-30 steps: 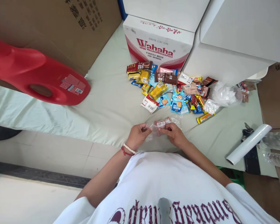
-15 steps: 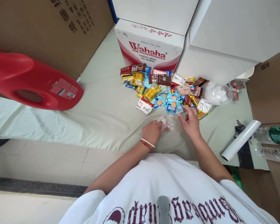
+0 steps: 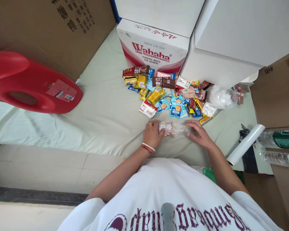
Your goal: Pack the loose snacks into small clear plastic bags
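Note:
A clear plastic bag (image 3: 170, 129) with pinkish-white contents bunched toward its left side lies on the cloth close to my body. My left hand (image 3: 153, 134) is closed on the bag's left end, thumb on the near side. At the bag's slack right end is my right hand (image 3: 200, 136), its thumb and fingers apart; whether they touch the film I cannot tell. Just beyond both hands spreads a pile of small wrapped snacks, among them a blue packet (image 3: 175, 110), a yellow packet (image 3: 156, 95) and a red-and-white packet (image 3: 148, 109).
A Wahaha water carton (image 3: 151, 53) stands behind the snacks. To their right sits a white crumpled plastic bag (image 3: 221, 97). A red jug (image 3: 38, 86) is at left. A white roll (image 3: 247, 144) and plastic bottles (image 3: 283, 139) lie at right.
My right hand has drawn back from the snack pile to the bag's right end. The bag now lies stretched out lengthwise, and my left hand has shifted slightly left.

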Demonstrator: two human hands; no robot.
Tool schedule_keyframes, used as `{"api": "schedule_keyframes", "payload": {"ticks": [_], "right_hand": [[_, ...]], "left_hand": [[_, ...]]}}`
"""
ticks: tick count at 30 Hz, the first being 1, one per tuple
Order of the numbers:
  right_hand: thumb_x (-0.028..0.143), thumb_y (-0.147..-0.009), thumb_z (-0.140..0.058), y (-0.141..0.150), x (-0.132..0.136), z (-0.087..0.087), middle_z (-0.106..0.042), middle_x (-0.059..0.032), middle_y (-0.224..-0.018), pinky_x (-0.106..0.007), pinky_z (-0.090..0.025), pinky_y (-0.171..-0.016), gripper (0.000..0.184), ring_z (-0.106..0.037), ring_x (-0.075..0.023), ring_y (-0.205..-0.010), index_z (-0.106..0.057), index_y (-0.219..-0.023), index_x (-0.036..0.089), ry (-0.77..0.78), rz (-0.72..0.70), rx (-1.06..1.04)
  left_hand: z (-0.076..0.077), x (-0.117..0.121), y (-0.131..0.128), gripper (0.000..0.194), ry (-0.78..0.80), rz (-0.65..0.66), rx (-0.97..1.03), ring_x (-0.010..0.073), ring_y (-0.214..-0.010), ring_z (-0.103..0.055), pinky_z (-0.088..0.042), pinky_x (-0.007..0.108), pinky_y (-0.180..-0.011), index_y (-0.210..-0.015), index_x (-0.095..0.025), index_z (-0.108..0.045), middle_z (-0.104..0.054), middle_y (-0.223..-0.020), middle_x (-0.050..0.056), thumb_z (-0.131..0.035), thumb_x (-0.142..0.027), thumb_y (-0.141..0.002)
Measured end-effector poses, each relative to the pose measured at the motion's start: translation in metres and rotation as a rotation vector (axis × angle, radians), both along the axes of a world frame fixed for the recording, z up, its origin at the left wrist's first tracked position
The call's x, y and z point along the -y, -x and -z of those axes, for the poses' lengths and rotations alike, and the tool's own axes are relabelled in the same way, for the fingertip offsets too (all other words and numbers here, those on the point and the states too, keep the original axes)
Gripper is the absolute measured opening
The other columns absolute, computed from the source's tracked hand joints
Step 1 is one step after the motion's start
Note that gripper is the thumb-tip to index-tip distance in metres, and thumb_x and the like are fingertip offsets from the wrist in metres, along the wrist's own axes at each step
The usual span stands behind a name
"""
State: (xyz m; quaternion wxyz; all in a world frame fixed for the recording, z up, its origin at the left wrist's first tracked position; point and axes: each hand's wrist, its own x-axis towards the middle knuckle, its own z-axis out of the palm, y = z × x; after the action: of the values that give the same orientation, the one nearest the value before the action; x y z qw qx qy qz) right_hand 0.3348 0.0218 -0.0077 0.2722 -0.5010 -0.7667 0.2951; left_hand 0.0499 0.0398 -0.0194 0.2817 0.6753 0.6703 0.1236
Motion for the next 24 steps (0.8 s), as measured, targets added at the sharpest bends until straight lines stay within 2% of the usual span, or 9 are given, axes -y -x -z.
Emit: {"api": "schedule_keyframes", "payload": {"ticks": [2, 3, 6, 10, 13, 15, 17, 20, 24], "right_hand": [[0.050, -0.084, -0.080, 0.014, 0.009, -0.003, -0.044, -0.0122, -0.156, -0.051, -0.049, -0.104, 0.061, -0.050, -0.0335, -0.132, -0.063, -0.139, 0.030, -0.066, -0.026, 0.074], [0.050, -0.084, -0.080, 0.022, 0.011, -0.002, -0.041, -0.0099, -0.159, -0.052, -0.049, -0.104, 0.057, -0.050, -0.0334, -0.131, -0.066, -0.136, 0.032, -0.094, -0.034, 0.113], [0.042, -0.097, -0.066, 0.035, 0.011, 0.008, -0.061, -0.0080, -0.135, -0.051, -0.050, -0.100, 0.019, -0.057, -0.0284, -0.112, -0.078, -0.105, 0.030, -0.145, 0.100, 0.151], [0.044, -0.096, -0.062, 0.026, 0.007, 0.030, -0.063, -0.0102, -0.108, -0.042, -0.054, -0.081, 0.026, -0.061, -0.0252, -0.097, -0.070, -0.083, 0.023, -0.023, 0.326, 0.020], [0.047, -0.096, -0.060, 0.021, 0.004, 0.034, -0.061, -0.0119, -0.116, -0.037, -0.053, -0.071, 0.027, -0.060, -0.0225, -0.088, -0.069, -0.097, 0.022, 0.065, 0.335, -0.008], [0.050, -0.093, -0.064, 0.024, 0.002, 0.031, -0.060, -0.0139, -0.126, -0.041, -0.053, -0.080, 0.043, -0.060, -0.0247, -0.093, -0.064, -0.125, 0.022, 0.033, 0.325, 0.065], [0.049, -0.090, -0.069, 0.029, -0.001, 0.028, -0.063, -0.0138, -0.124, -0.048, -0.050, -0.092, 0.054, -0.058, -0.0289, -0.101, -0.060, -0.136, 0.022, -0.002, 0.254, 0.197], [0.037, -0.094, -0.063, 0.038, -0.004, 0.023, -0.067, -0.0122, -0.105, -0.051, -0.046, -0.097, 0.024, -0.056, -0.0313, -0.103, -0.073, -0.109, 0.022, -0.034, 0.188, 0.335], [0.028, -0.096, -0.057, 0.053, 0.002, 0.010, -0.067, -0.0126, -0.107, -0.043, -0.052, -0.090, 0.018, -0.062, -0.0278, -0.099, -0.072, -0.102, 0.020, -0.045, 0.204, 0.241]], "left_hand": [[-0.001, 0.000, 0.000, 0.042, -0.004, 0.006, 0.001, 0.0317, -0.118, -0.060, -0.053, 0.040, -0.091, -0.129, -0.019, -0.064, -0.059, -0.122, 0.014, -0.066, -0.037, -0.091], [-0.001, 0.000, 0.000, 0.042, -0.005, 0.008, 0.001, 0.0317, -0.118, -0.060, -0.053, 0.040, -0.091, -0.129, -0.019, -0.064, -0.059, -0.122, 0.014, -0.066, -0.037, -0.091], [-0.001, 0.000, 0.001, 0.042, 0.000, -0.005, 0.018, 0.0313, -0.116, -0.060, -0.053, 0.040, -0.091, -0.128, -0.019, -0.065, -0.059, -0.121, 0.014, -0.067, -0.037, -0.090], [0.002, 0.002, 0.001, 0.041, -0.008, -0.021, 0.068, 0.0307, -0.115, -0.060, -0.053, 0.041, -0.093, -0.126, -0.021, -0.066, -0.059, -0.120, 0.013, -0.069, -0.036, -0.089], [0.006, 0.002, 0.000, 0.045, -0.054, -0.041, 0.084, 0.0324, -0.120, -0.056, -0.049, 0.042, -0.101, -0.126, -0.017, -0.065, -0.057, -0.125, 0.015, -0.072, -0.035, -0.086], [0.007, 0.001, -0.001, 0.057, -0.069, -0.057, 0.082, 0.0332, -0.124, -0.054, -0.047, 0.043, -0.106, -0.135, -0.014, -0.059, -0.057, -0.130, 0.017, -0.074, -0.034, -0.083], [0.005, 0.000, -0.002, 0.063, -0.048, -0.042, 0.062, 0.0338, -0.123, -0.055, -0.046, 0.044, -0.105, -0.139, -0.013, -0.055, -0.059, -0.129, 0.018, -0.073, -0.036, -0.084], [0.000, -0.001, -0.005, 0.044, 0.020, 0.005, -0.003, 0.0347, -0.116, -0.058, -0.047, 0.044, -0.097, -0.120, -0.015, -0.064, -0.065, -0.115, 0.016, -0.071, -0.040, -0.084], [-0.007, 0.003, -0.018, 0.029, 0.058, 0.006, 0.025, 0.0296, -0.101, -0.063, -0.046, 0.038, -0.085, -0.102, -0.019, -0.060, -0.067, -0.098, 0.010, -0.072, -0.037, -0.082]]}}
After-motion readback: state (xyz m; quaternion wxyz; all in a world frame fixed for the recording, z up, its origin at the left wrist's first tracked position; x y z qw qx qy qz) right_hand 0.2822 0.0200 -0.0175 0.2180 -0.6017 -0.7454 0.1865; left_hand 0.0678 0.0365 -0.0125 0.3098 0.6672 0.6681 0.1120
